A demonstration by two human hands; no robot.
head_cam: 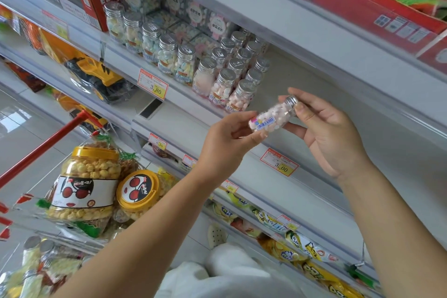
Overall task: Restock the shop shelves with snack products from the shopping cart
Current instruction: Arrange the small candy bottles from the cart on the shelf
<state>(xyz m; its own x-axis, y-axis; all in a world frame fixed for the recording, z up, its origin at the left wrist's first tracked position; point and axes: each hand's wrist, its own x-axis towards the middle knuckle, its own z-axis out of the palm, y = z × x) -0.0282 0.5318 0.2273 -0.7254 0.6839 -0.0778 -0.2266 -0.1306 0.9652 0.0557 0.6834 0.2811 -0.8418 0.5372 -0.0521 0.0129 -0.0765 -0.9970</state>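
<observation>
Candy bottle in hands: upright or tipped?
Tipped, nearly horizontal: candy bottle has its cap pinched by right hand, base by left hand.

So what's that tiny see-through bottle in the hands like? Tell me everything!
The small clear bottle looks plastic, packed with pink and white sweets. It has a ribbed silver screw cap and a barcode sticker. It is tilted, cap up-right, before the grey shelf. The left hand pinches its base; the right hand pinches the cap.
</observation>
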